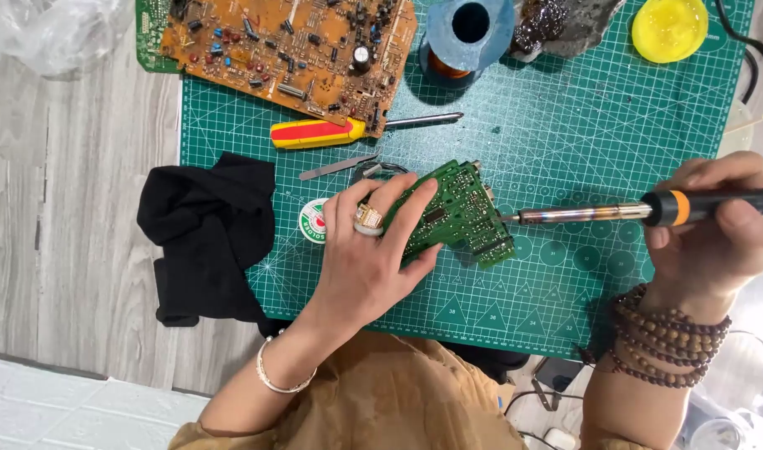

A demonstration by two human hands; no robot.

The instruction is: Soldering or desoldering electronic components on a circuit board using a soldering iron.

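Holding a small green printed circuit board (458,218) near the centre of the dark green gridded cutting mat (565,125), the left hand (373,250) lies over the board's 9 o'clock end, fingers pressed down flat on it and the thumb tucked under the lower edge (a chunky ring sits on one finger, a thin silver bangle on the wrist). Board is tilted, its long axis running from 7 o'clock up to 1 o'clock.

Right hand (715,242) enters from 3 o'clock, fingers closed tight around the black handle with orange collar of a soldering iron (648,210). Metal shaft runs level toward 9 o'clock; tip stands at the board's 3 o'clock edge, touching or just short of it (cannot tell which). Brown wooden bead bracelets wrap the right wrist.

Surroundings:
- Large orange-brown circuit board (298,50) crowded with components, at 11 o'clock, overlapping the mat's top edge.
- Yellow-and-red-handled screwdriver (331,132) just below that board, shaft pointing to 3 o'clock.
- Grey metal tweezers (336,167) between screwdriver and left hand.
- Round white-and-green tin (313,223) at 9 o'clock of the left hand, partly hidden by the fingers.
- Blue spool (466,37) with coppery winding at 12 o'clock; yellow round dish (670,29) at 1 o'clock.
- Crumpled black cloth (206,237) at 9 o'clock, half on the mat, half on the grey wood-grain table (65,208).
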